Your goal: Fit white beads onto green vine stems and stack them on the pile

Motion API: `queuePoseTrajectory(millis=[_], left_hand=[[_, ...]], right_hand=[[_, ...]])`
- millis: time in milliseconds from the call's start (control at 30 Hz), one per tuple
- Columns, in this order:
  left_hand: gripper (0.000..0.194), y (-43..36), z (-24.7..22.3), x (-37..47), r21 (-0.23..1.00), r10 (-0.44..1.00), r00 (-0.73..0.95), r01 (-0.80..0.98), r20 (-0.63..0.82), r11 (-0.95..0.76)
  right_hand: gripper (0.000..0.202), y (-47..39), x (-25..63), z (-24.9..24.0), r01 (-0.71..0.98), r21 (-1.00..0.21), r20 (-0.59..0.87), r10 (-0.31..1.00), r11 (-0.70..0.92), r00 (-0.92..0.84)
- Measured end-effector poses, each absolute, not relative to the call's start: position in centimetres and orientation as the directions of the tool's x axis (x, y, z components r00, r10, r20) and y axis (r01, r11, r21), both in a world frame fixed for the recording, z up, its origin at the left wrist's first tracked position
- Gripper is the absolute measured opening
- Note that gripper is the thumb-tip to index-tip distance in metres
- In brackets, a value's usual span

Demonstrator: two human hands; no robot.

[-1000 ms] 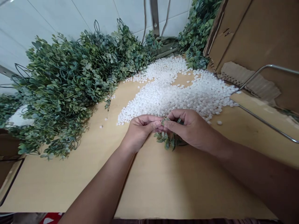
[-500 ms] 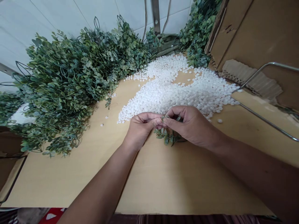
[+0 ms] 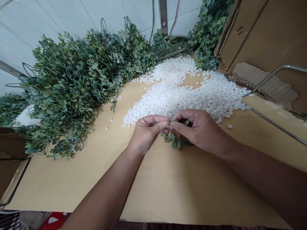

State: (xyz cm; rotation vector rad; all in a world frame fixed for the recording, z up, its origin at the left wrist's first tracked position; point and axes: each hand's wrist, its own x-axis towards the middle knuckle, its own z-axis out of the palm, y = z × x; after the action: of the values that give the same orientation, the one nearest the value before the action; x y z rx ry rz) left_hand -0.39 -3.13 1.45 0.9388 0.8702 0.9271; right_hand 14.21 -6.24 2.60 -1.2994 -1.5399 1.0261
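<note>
My left hand and my right hand meet fingertip to fingertip over the table, just in front of a pile of small white plastic pieces. Between them is a sprig of artificial leaves, its greenery hanging below the fingers. The thumb and fingers of my right hand pinch the sprig. My left thumb and forefinger are closed at the same spot; what exactly they pinch is hidden by the fingers.
A large heap of artificial greenery lies along the wall on the left. More greenery stands at the back right beside a cardboard box. A bent metal rod reaches in from the right over the tan tabletop.
The view has shifted slightly, so the surroundings sit a little further right. Both hands keep their pinch at the sprig, with only small finger movement.
</note>
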Motion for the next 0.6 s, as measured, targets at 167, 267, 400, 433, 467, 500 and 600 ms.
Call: queuePoseTrajectory(millis=[167, 267, 400, 433, 467, 500, 600], left_hand=[[0.024, -3.3, 1.4, -0.2, 0.93, 0.934, 0.286, -0.231, -0.215, 0.286], [0.024, -3.3, 1.4, 0.0, 0.931, 0.933, 0.279, -0.218, -0.229, 0.293], [0.024, -3.2, 2.1, -0.6, 0.955, 0.947, 0.267, -0.187, -0.177, 0.232], [0.025, -3.2, 2.4, -0.9, 0.967, 0.955, 0.256, -0.16, -0.152, 0.197], [0.027, -3.2, 2.7, -1.4, 0.979, 0.959, 0.251, -0.12, -0.13, 0.164], [0.028, -3.2, 3.0, -1.8, 0.988, 0.961, 0.254, -0.075, -0.113, 0.136], [0.028, -3.4, 3.5, -2.5, 0.994, 0.942, 0.318, 0.061, -0.105, 0.09]], right_hand=[[0.013, -6.3, 13.9, 2.9, 0.341, -0.932, 0.103, 0.992, 0.123, -0.076], [0.013, -6.2, 13.9, 2.8, 0.364, -0.925, 0.087, 0.993, 0.111, -0.084], [0.014, -6.0, 14.1, 2.8, 0.326, -0.94, 0.083, 0.994, 0.101, -0.07], [0.014, -6.0, 14.2, 2.8, 0.312, -0.945, 0.083, 0.995, 0.095, -0.05], [0.014, -5.9, 14.3, 2.9, 0.291, -0.953, 0.079, 0.997, 0.082, -0.022], [0.013, -5.9, 14.4, 2.9, 0.266, -0.962, 0.067, 0.998, 0.062, 0.007], [0.012, -5.8, 14.6, 3.1, 0.186, -0.983, 0.013, 0.998, 0.001, 0.063]])
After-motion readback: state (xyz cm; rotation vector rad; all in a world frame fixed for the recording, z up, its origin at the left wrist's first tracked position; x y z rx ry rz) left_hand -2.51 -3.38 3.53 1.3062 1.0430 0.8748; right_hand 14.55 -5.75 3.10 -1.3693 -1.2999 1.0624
